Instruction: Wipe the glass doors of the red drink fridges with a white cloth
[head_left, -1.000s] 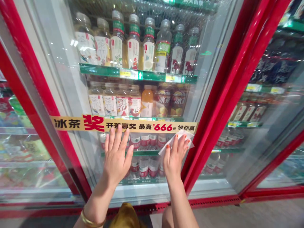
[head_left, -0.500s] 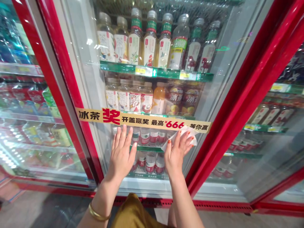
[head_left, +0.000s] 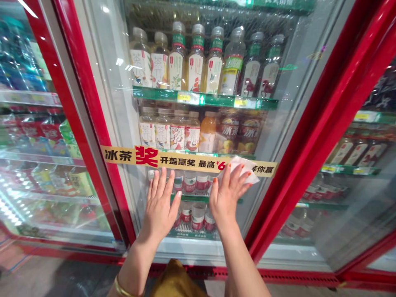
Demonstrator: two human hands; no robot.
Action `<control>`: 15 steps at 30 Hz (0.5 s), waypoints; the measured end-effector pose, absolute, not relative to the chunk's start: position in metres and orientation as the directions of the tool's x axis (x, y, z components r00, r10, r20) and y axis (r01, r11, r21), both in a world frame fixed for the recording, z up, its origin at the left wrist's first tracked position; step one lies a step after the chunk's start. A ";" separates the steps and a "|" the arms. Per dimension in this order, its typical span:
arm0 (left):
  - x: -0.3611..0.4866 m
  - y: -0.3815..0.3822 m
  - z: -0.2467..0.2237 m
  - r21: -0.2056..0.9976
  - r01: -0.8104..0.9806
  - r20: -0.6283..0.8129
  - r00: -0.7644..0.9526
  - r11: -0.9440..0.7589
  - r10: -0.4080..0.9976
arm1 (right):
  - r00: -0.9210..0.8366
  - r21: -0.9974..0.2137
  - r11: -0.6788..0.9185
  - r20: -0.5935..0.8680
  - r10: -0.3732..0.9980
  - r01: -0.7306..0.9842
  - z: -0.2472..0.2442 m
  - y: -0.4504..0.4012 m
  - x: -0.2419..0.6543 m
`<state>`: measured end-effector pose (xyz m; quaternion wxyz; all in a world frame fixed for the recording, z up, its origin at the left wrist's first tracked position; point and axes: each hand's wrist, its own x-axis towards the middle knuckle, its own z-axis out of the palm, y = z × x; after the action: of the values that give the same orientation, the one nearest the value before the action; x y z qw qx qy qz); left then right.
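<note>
Against the fridge's glass door [head_left: 198,101], my right hand [head_left: 225,198] presses a white tissue [head_left: 251,176] with its fingers spread over it. The tissue covers part of the yellow strip [head_left: 182,161] with black and red lettering. My left hand [head_left: 161,206] lies flat and open just under that strip, holding nothing, its fingertips near the strip's lower edge. Behind the glass stand rows of bottled drinks [head_left: 194,62], and both hands hide some of the lower bottles.
Red door frames [head_left: 312,136] border the glass on either side. More stocked fridges show at the left and right, with packaged drinks [head_left: 55,128] on the left shelves. A vent grille [head_left: 297,277] runs along the base above the grey floor [head_left: 77,274].
My right hand has moved the tissue slightly up and left, so it now covers some of the strip's red digits. My left hand stays at about the same place on the glass.
</note>
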<state>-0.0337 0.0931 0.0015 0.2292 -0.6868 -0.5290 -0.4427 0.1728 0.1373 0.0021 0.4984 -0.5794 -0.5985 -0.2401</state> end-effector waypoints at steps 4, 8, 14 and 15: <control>-0.037 0.094 0.000 0.147 0.926 0.851 0.060 -0.347 0.521 | -0.189 -0.026 0.399 0.851 0.489 0.916 -0.019 0.138 0.140; -0.037 0.093 0.002 0.159 0.923 0.852 0.052 -0.352 0.520 | -0.231 0.011 0.398 0.829 0.509 0.917 -0.074 0.122 0.169; -0.033 0.091 0.004 0.181 0.917 0.845 0.040 -0.354 0.533 | 0.194 -0.321 0.221 0.868 0.456 0.921 -0.019 0.135 0.206; -0.033 0.091 0.003 0.183 0.918 0.845 0.036 -0.352 0.533 | 0.188 -0.318 0.224 0.868 0.460 0.921 -0.010 0.139 0.196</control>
<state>-0.0326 0.0910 0.0035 0.2132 -0.6874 -0.5278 -0.4511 0.1964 0.1388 -0.0103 0.5074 -0.5800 -0.5954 -0.2274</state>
